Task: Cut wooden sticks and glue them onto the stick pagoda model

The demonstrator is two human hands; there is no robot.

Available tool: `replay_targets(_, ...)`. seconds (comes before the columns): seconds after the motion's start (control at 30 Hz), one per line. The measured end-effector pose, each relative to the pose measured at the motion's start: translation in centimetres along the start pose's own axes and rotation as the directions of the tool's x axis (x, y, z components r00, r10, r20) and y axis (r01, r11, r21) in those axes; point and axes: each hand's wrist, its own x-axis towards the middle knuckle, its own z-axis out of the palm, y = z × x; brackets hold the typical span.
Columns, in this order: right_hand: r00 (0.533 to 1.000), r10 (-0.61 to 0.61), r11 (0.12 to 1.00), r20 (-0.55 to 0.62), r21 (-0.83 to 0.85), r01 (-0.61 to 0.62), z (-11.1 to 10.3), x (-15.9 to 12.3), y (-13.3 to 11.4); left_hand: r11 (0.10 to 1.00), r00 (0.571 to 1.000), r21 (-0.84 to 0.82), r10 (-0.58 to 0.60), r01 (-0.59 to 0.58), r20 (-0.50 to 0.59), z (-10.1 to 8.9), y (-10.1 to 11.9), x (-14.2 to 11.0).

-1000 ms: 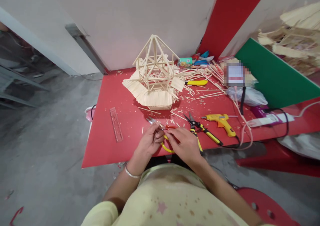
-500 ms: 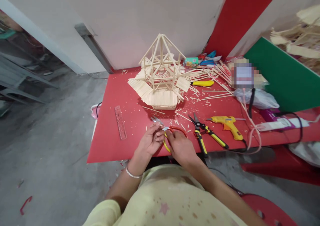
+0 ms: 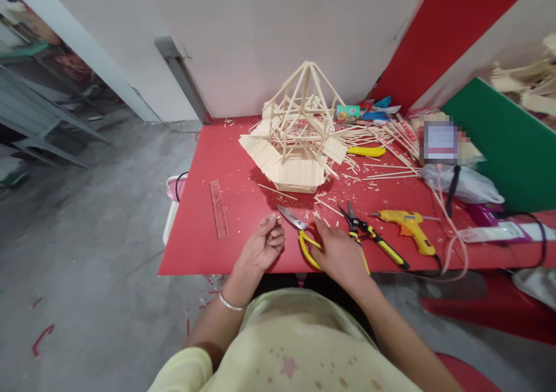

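My left hand [image 3: 264, 246] is closed in a pinch above the red table, near its front edge. A tiny pale bit shows at its fingertips, too small to name. My right hand [image 3: 341, 254] is closed over the handles of a pair of scissors [image 3: 299, 224], which lie low over the table, blades pointing up and left. One yellow handle loop shows; the other is mostly under my fingers. Beyond both hands stands a wooden stick model [image 3: 299, 173], with an open pointed frame on top and slatted panels around its lower part.
Yellow-black pliers [image 3: 382, 246] and a yellow glue gun [image 3: 408, 224] lie to the right. A clear ruler [image 3: 219, 209] is at the left. Loose sticks [image 3: 388, 176], a yellow-handled cutter [image 3: 367, 151] and a plastic bag [image 3: 463, 183] lie farther back. A green board [image 3: 499, 149] leans at the right.
My right hand has moved right with the scissors, away from my left hand, and the blades have come clear of the left fingers. The view has shifted slightly left.
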Motion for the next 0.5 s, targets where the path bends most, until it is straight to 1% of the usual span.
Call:
replay_targets(0.1,0.994,-0.098,0.979,-0.048,0.173,0.105,-0.4,-0.3,-0.2,0.999,0.999,0.002,0.035,-0.036,0.038,-1.0,0.1,0.2)
replay_targets(0.17,0.988,-0.119,0.953,-0.096,0.267,0.141,-0.7,-0.4,-0.9,0.998,0.997,0.020,0.060,-0.061,0.053,-1.4,0.0,0.2)
replay_targets(0.2,0.987,-0.115,0.947,-0.113,0.288,0.143,-0.9,-0.4,-1.4,0.996,0.996,0.039,0.073,-0.075,0.055,-1.5,0.0,0.2)
replay_targets(0.27,0.986,-0.108,0.948,-0.126,0.285,0.140,-1.3,-0.3,-2.4,0.991,0.994,0.086,0.101,-0.104,0.045,-1.5,-0.2,0.1)
replay_targets(0.3,0.988,-0.109,0.952,-0.113,0.274,0.137,-1.5,-0.2,-2.8,0.987,0.993,0.108,0.114,-0.117,0.034,-1.5,-0.2,0.1)
replay_targets(0.5,0.994,-0.097,0.986,0.049,0.141,0.089,-1.9,0.3,-4.1,0.977,0.987,0.149,0.157,-0.152,-0.020,-1.2,-0.2,0.0)
